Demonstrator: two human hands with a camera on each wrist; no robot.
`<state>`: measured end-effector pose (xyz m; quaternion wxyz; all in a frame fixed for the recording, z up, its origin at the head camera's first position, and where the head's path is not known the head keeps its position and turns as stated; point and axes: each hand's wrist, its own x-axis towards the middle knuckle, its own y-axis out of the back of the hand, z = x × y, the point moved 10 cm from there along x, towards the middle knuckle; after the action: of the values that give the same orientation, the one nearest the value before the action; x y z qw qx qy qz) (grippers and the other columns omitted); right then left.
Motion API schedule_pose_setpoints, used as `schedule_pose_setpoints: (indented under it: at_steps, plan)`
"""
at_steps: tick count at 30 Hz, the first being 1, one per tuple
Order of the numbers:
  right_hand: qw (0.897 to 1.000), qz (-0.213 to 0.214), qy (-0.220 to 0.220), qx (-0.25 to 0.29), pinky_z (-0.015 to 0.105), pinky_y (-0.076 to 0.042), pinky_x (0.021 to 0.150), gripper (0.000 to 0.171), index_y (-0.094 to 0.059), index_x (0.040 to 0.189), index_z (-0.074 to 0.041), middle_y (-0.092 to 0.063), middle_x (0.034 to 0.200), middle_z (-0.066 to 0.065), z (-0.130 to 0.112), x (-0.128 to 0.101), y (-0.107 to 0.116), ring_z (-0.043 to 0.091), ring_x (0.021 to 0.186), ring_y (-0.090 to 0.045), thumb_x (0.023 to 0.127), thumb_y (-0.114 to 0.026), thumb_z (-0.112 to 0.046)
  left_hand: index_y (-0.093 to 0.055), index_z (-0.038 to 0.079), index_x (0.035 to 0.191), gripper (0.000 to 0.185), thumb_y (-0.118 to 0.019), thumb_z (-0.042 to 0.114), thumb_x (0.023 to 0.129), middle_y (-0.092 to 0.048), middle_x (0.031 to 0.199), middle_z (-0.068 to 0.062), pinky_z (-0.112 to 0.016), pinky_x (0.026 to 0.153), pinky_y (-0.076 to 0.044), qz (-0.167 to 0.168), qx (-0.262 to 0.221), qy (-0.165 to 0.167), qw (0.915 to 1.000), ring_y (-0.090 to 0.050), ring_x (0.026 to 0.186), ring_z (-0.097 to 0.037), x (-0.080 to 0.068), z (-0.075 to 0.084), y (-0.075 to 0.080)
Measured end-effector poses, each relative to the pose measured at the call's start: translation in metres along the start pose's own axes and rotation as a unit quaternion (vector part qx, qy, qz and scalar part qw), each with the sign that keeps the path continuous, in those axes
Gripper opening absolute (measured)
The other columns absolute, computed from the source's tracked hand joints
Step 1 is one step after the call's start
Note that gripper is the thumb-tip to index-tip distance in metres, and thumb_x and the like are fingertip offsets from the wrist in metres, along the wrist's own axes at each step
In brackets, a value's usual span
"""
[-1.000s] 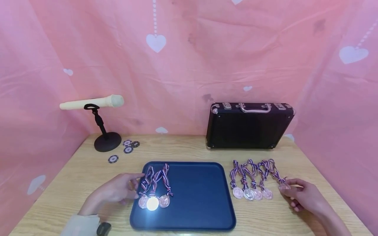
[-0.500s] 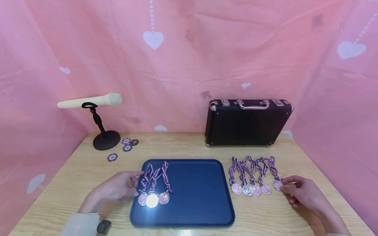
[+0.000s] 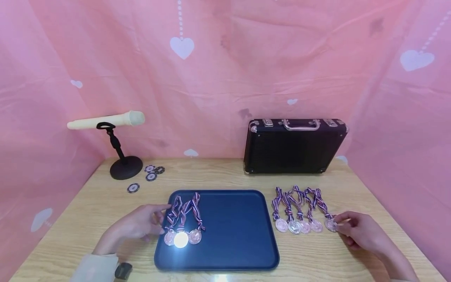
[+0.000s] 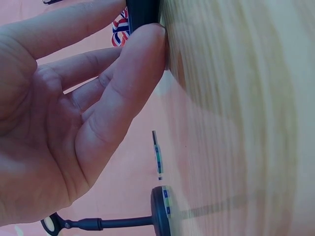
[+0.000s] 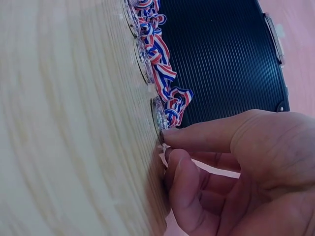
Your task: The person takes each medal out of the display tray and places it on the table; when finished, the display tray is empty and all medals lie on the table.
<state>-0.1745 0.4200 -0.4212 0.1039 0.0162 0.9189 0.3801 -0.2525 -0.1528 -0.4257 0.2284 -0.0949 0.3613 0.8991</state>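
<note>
My right hand (image 3: 361, 231) pinches the rim of a medal (image 3: 331, 224) between thumb and index finger, at the right end of a row of medals (image 3: 294, 227) with striped ribbons on the table. In the right wrist view, this medal (image 5: 158, 118) lies almost flat on the wood. A dark blue tray (image 3: 232, 231) sits in the middle, bearing three ribboned medals (image 3: 195, 236) along its left side; glare whitens one. At the tray's left edge rests my left hand (image 3: 141, 223), fingers relaxed. In the left wrist view its thumb (image 4: 142, 54) touches the tray edge.
A black briefcase (image 3: 294, 149) stands at the back right, behind the row. At the back left, a white microphone (image 3: 109, 119) sits on a black stand (image 3: 126, 167), with several poker chips (image 3: 151, 177) beside it. Pink cloth (image 3: 225, 78) hangs behind and at both sides.
My right hand has drawn the medal left and down, closer to the row, and its ribbon has shifted. The left hand stays at the tray edge. The head view has tilted slightly.
</note>
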Motion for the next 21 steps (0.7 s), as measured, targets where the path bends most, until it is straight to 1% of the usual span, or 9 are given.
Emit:
schedule_pose_setpoints:
  at_steps: [8,15,16,18,21]
  plan:
    - [1.0,-0.004,0.024,-0.014,0.027,-0.051,0.051,0.028,-0.063,0.123,0.009,-0.056,0.069,0.005,-0.013,0.004,-0.003,0.012,0.057,-0.054,0.101,-0.067,-0.009,-0.049,0.005,0.157,0.077,-0.078,-0.005,0.086,-0.061,0.108,-0.009,-0.038,0.058,-0.061,0.005,-0.003,-0.002,1.0,-0.062,0.079,-0.022,-0.002,-0.002,0.004]
    - [0.999,-0.019,0.03,0.001,0.027,-0.052,0.051,0.03,-0.062,0.123,0.011,-0.056,0.071,0.006,-0.014,0.004,-0.008,0.012,0.058,-0.055,0.099,-0.068,-0.007,-0.05,0.005,0.156,0.076,-0.078,-0.005,0.086,-0.061,0.107,-0.008,-0.038,0.057,-0.061,0.005,-0.009,-0.001,0.9999,-0.062,0.079,-0.023,-0.004,-0.006,0.004]
    - [0.999,-0.014,0.036,-0.005,0.027,-0.052,0.051,0.03,-0.062,0.123,0.01,-0.057,0.072,0.006,-0.014,0.003,-0.006,0.012,0.057,-0.055,0.099,-0.068,-0.007,-0.05,0.005,0.156,0.076,-0.079,-0.004,0.086,-0.062,0.107,-0.008,-0.038,0.057,-0.06,0.005,-0.008,-0.001,1.0,-0.062,0.078,-0.023,-0.004,-0.007,0.003]
    - [0.999,0.013,0.044,-0.022,0.027,-0.052,0.05,0.028,-0.064,0.122,0.009,-0.059,0.075,0.006,-0.016,0.001,0.001,0.011,0.056,-0.055,0.099,-0.069,-0.007,-0.051,0.007,0.156,0.076,-0.079,-0.003,0.087,-0.062,0.107,-0.008,-0.038,0.058,-0.06,0.004,-0.007,0.002,1.0,-0.063,0.078,-0.022,-0.003,-0.007,0.002]
    - [0.994,0.078,0.062,-0.055,0.027,-0.05,0.047,0.024,-0.067,0.119,0.006,-0.062,0.078,0.006,-0.025,-0.007,0.015,0.01,0.051,-0.055,0.099,-0.069,-0.007,-0.052,0.011,0.156,0.075,-0.078,-0.003,0.088,-0.063,0.107,-0.007,-0.036,0.058,-0.059,0.002,-0.006,0.005,1.0,-0.062,0.075,-0.022,0.0,-0.005,0.0]
